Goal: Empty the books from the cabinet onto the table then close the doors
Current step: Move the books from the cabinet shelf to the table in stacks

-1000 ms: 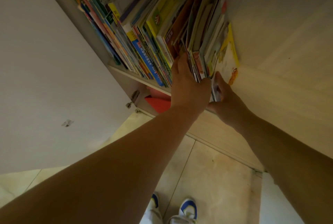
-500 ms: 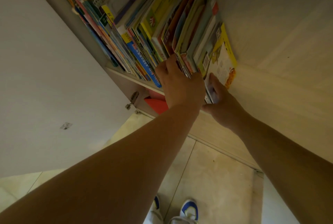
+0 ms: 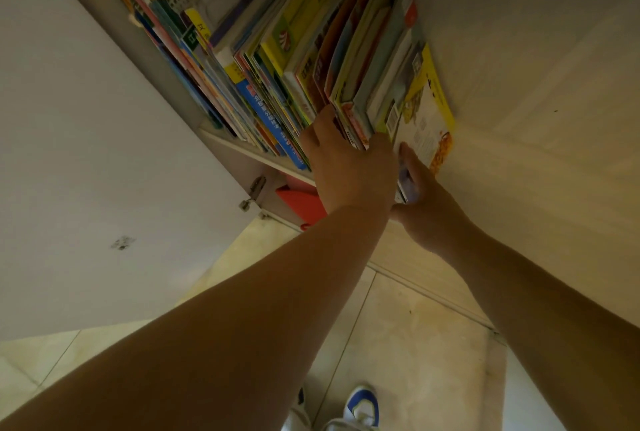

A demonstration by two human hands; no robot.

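Barely begun, I'd say: the packed row of colourful thin picture books (image 3: 277, 59) fills the pale wooden cabinet shelf (image 3: 239, 148). Left hand (image 3: 346, 167) and right hand (image 3: 426, 208) clasp the rightmost bundle; white door (image 3: 86, 170) stands open.

Pale floor tiles (image 3: 398, 344) lie below, a pair of white and blue shoes (image 3: 360, 408) stands on them, a red folder (image 3: 301, 200) sits under the shelf

White Chinese characters down blue book spine (image 3: 265, 115), too small to read. Character "文" on yellow spine label (image 3: 201, 28). Barcode on back cover of yellow-edged picture book (image 3: 427, 111), digits illegible.
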